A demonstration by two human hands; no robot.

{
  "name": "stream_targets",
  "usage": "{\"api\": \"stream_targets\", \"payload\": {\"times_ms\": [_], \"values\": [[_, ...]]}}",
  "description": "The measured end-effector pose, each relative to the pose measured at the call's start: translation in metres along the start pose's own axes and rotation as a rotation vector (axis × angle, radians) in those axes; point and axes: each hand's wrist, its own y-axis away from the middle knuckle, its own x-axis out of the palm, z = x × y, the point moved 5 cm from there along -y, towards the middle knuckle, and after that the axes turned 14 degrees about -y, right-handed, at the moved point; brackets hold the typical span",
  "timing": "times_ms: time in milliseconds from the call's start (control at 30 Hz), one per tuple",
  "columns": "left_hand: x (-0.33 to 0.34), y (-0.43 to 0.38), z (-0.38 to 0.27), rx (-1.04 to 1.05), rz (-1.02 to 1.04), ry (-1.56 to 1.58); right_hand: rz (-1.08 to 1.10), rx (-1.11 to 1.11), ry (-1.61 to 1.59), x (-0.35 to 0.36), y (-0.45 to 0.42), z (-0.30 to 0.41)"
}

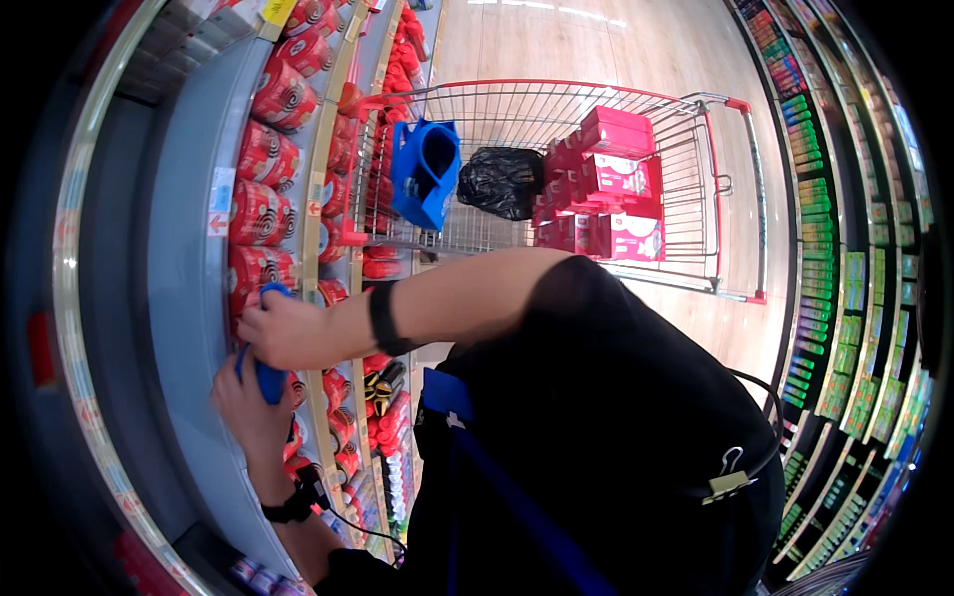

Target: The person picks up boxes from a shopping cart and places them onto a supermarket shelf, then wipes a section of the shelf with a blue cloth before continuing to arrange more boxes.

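Both my hands are at the edge of a grey shelf (pixel 190 223), close together on a blue, soft-looking item (pixel 272 381), blurred and partly hidden by the fingers. My right hand (pixel 287 328) grips its upper part, where a blue end shows above the thumb. Below it, my left hand (pixel 253 413) has its fingers around the lower part. Red packs with a printed spiral (pixel 261 212) stand in a row just beyond my hands; one red pack (pixel 261 268) lies right behind my right hand.
A wire shopping cart (pixel 689 186) with red trim stands in the aisle, holding a blue bag (pixel 425 175), a black plastic bag (pixel 501 182) and several stacked pink-red boxes (pixel 618 175). Shelves of green and coloured goods (pixel 816 253) line the far side. A cable (pixel 365 527) hangs from my left wrist.
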Motion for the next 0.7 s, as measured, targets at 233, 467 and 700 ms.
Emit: {"api": "stream_targets", "payload": {"times_ms": [233,467,700], "values": [[0.06,-0.125,-0.21,0.383,0.088,0.372,0.291,0.503,0.024,-0.09,0.202,-0.125],[0.183,-0.202,-0.403,0.68,0.496,0.249,0.275,1.041,-0.126,-0.087,0.412,-0.215],[0.304,-0.191,-0.443,0.619,1.018,0.076,0.497,1.521,-0.625,-0.082,0.537,-0.226]]}}
